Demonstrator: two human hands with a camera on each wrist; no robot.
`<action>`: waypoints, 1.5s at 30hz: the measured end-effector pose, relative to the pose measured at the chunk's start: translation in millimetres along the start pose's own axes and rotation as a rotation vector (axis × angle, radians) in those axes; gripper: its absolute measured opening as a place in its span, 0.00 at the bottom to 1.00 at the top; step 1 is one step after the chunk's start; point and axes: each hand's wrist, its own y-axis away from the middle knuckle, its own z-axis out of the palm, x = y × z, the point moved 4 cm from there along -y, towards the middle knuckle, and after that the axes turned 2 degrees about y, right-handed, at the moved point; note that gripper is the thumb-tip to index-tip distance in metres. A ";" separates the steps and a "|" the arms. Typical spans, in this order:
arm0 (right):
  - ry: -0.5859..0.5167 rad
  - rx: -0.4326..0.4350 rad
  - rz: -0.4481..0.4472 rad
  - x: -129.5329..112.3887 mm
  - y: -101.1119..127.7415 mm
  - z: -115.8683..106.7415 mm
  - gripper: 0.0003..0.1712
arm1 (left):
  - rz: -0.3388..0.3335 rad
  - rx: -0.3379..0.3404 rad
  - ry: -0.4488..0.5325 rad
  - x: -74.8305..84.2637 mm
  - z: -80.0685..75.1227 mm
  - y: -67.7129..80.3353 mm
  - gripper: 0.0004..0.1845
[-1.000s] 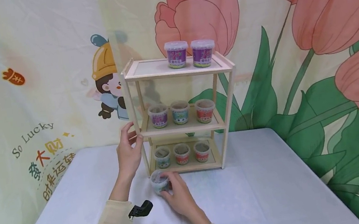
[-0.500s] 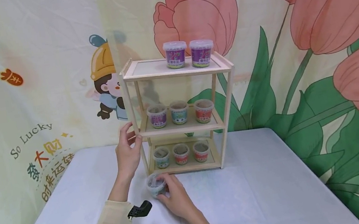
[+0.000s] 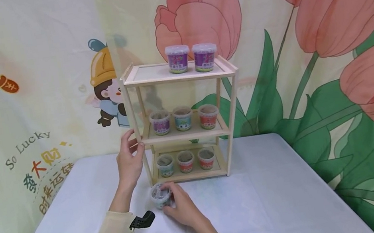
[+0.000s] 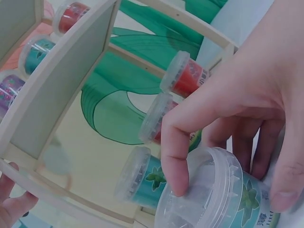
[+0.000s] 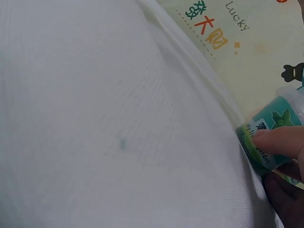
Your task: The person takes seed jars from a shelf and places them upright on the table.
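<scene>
In the head view, my right hand (image 3: 182, 203) grips a lidded plastic cup (image 3: 160, 195) by its sides, just in front of the shelf's lower left corner. In the left wrist view the cup (image 4: 249, 202) has a clear lid and a teal label with a green leaf. My right thumb (image 5: 275, 140) presses its label in the right wrist view. My left hand (image 3: 129, 159) holds the left front post of the three-tier wooden shelf (image 3: 184, 137) at the middle tier. Fingertips (image 4: 21, 204) show by that post in the left wrist view.
Two purple cups (image 3: 191, 58) stand on the top tier. The middle tier bears a purple, a teal and a red cup (image 3: 208, 117). On the bottom tier are a teal cup (image 3: 165, 166) and two red ones. White cloth (image 3: 275, 200) covers the table; printed fabric hangs behind.
The cup in my right hand has come slightly back from the shelf, towards me and a little left. My left hand stays at the post. The head view has shifted slightly.
</scene>
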 end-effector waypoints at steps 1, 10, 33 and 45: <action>-0.022 -0.020 0.008 0.3 0.0 -1.2 0.35 | 0.000 0.001 0.000 -0.4 -0.2 0.1 0.27; -0.097 -0.209 -0.039 -10.3 -3.1 -37.1 0.37 | 0.001 -0.005 0.000 -0.7 0.3 -0.4 0.27; -0.112 0.236 -0.407 -188.5 -70.6 -294.6 0.26 | -0.011 -0.010 -0.006 -2.0 -2.9 -0.7 0.27; 0.135 0.307 -0.150 -217.7 -118.1 -317.6 0.35 | -0.011 -0.019 -0.006 -2.4 -1.1 -0.2 0.28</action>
